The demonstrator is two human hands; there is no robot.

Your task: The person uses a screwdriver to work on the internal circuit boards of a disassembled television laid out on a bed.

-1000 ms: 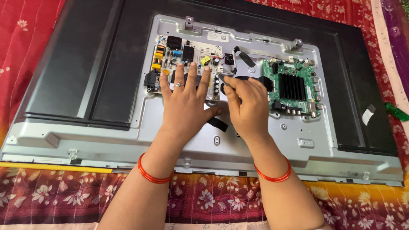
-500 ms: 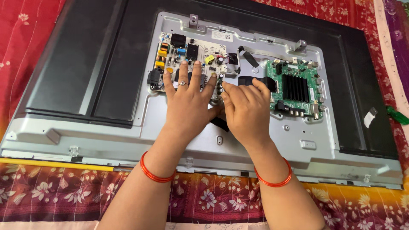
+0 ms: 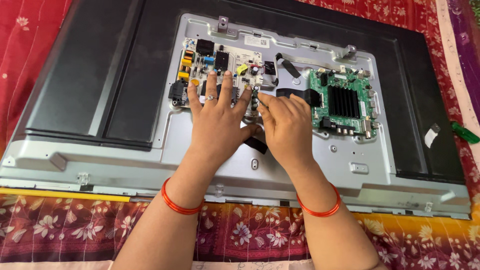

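Observation:
A flat-panel television (image 3: 100, 85) lies face down with its back cover off, showing a grey metal chassis (image 3: 310, 165). My left hand (image 3: 220, 122) lies flat, fingers spread, on the lower edge of the white power board (image 3: 220, 62). My right hand (image 3: 285, 125) has its fingers curled, with the fingertips pinching at a small part at the power board's lower right corner; what they grip is hidden. A green main board (image 3: 342, 102) with a black heat sink sits just right of that hand. A black flat cable (image 3: 287, 65) runs between the boards.
The television rests on a red and maroon floral cloth (image 3: 75, 230). A green-handled tool (image 3: 465, 132) lies on the cloth at the right edge. A yellow strip (image 3: 60, 195) runs along the panel's near left edge. Both wrists carry red bangles.
Both hands have crept a little farther up onto the power board. The right hand's fingers have closed in at the board's lower right corner. The camera view shifted slightly.

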